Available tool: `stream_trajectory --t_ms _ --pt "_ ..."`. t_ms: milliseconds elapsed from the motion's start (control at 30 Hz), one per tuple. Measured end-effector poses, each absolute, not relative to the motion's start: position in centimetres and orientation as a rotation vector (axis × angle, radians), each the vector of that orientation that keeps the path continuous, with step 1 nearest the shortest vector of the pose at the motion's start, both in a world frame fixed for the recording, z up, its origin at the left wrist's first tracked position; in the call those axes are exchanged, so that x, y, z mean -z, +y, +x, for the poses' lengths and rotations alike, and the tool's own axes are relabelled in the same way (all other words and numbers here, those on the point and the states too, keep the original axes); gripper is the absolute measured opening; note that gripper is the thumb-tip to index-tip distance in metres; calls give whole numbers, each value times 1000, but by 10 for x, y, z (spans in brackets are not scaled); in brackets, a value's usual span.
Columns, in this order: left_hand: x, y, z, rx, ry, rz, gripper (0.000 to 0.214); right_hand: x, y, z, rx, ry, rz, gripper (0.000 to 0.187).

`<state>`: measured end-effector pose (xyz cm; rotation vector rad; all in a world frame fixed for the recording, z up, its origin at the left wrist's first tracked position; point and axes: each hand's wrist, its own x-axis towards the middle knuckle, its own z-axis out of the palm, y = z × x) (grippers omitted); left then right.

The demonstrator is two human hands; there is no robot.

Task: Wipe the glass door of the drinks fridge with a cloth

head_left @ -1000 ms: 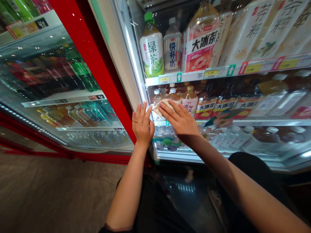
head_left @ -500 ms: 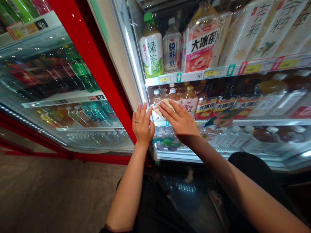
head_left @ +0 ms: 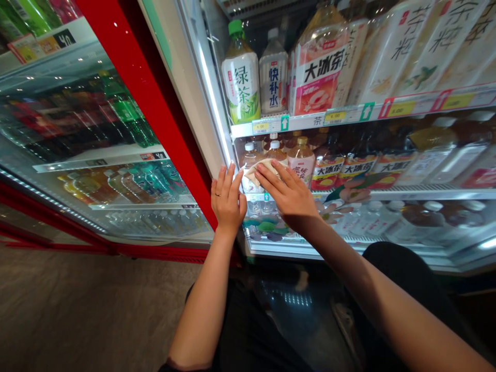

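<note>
My left hand (head_left: 228,199) lies flat on the edge of the glass door, fingers stretched upward and a ring on one of them. Just to its right, a pale beige cloth (head_left: 251,174) is pressed to the glass under the fingers of my right hand (head_left: 289,194). That hand is spread over the cloth, hiding part of it. Behind the glass door (head_left: 258,243), near my hands, stand small white-capped bottles and a peach-labelled bottle (head_left: 301,160).
A green tea bottle (head_left: 241,77) and large iced tea bottles (head_left: 323,67) fill the upper shelf. Price tags line the shelf edge (head_left: 302,122). On the left is a red-framed cooler (head_left: 155,108) with more drinks. My knee (head_left: 395,268) is close to the door's lower right part.
</note>
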<state>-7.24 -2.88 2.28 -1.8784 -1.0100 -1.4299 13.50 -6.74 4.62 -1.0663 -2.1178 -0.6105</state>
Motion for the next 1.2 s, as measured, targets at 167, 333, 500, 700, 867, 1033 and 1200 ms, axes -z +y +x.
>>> stream_trajectory --t_ms 167,333,500,700,867,1033,1200 --pt "-24 -28 -70 1444 -963 -1855 63 -46 -67 130 614 -2139 -1042 95" --pt "-25 -28 -71 1411 -955 -1810 63 -42 -73 141 644 -2125 -1067 95" --pt "-24 -28 -72 1421 -970 -1847 64 -42 -67 137 666 -2079 -1070 93" --pt "-23 -27 -71 1444 -939 -1848 62 -42 -67 132 606 -2139 -1049 95" --pt "-23 -27 -73 1414 -973 -1822 61 -38 -73 142 603 -2124 -1077 98" --pt "-22 -27 -74 1458 -983 -1881 63 -41 -68 136 621 -2073 -1084 98" --pt "-24 -27 -71 1457 -962 -1852 60 -42 -67 131 640 -2100 -1054 96"
